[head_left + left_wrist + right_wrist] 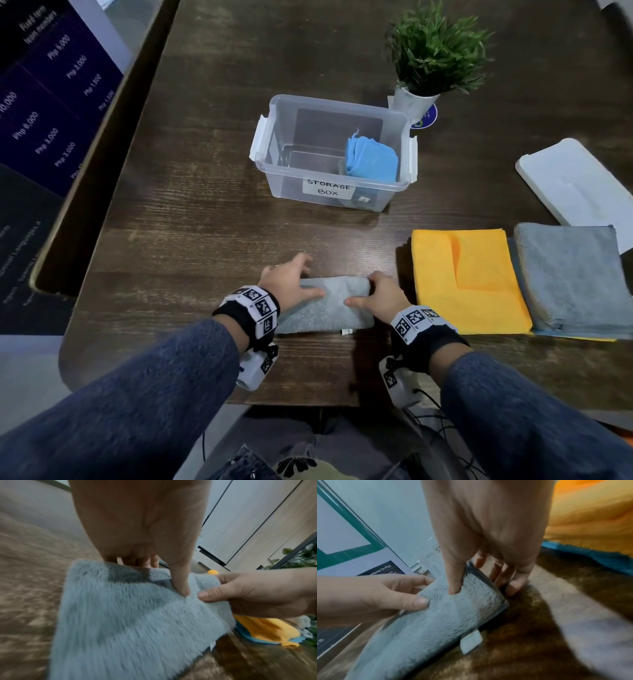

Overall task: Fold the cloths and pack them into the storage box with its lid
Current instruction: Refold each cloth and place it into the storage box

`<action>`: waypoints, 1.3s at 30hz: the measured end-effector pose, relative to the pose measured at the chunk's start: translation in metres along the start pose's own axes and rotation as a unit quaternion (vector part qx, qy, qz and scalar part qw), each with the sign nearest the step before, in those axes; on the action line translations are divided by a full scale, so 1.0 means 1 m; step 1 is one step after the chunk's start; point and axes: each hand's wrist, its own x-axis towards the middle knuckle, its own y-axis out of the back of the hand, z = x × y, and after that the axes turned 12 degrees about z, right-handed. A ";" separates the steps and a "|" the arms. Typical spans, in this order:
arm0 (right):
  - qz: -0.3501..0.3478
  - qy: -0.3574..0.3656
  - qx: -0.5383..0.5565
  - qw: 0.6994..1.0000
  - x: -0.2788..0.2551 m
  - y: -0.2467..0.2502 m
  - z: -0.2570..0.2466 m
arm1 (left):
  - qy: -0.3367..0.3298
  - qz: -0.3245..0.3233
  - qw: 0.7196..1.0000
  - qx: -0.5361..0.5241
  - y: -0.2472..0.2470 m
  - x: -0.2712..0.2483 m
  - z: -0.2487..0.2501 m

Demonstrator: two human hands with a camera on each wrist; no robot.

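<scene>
The folded grey cloth [325, 305], nearer than the storage box [334, 150], is pinched by left hand [291, 279] and right hand [383, 294]; edges should be kept aligned; corners matched.

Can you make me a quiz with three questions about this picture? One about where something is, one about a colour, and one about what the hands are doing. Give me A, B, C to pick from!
1. Where is the blue cloth?
A. in the box
B. on the lid
C. under the plant

2. What colour is the cloth next to the right hand?
A. pink
B. orange
C. black

3. What are both hands doing?
A. waving
B. closing the lid
C. holding the grey cloth

Answers: 1 A, it lies inside the box. 2 B, it lies flat beside that hand. 3 C, the left hand and right hand grip its far edge, thumbs on top.
</scene>
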 end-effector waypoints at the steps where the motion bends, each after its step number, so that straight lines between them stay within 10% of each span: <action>1: 0.003 0.016 0.018 1.000 0.002 0.001 0.000 | 0.008 -0.026 0.999 -0.022 -0.001 0.004 0.003; 7: -0.023 0.068 0.118 0.990 0.007 0.016 -0.013 | -0.016 -0.115 0.992 -0.046 0.001 0.010 0.010; 16: -0.025 0.116 0.181 0.976 0.007 0.032 -0.049 | 0.080 -0.071 0.974 -0.198 0.023 0.011 0.005; 24: 0.047 0.307 0.134 0.941 -0.010 0.038 -0.077 | 0.206 -0.146 0.765 -0.592 0.060 0.009 0.038; 33: -0.036 0.437 0.087 0.895 -0.029 0.035 -0.065 | 0.165 -0.039 0.848 -0.501 0.067 0.012 0.028; 39: 0.038 0.262 0.158 0.951 -0.021 0.056 -0.067 | 0.122 -0.051 0.840 -0.526 0.070 0.004 0.029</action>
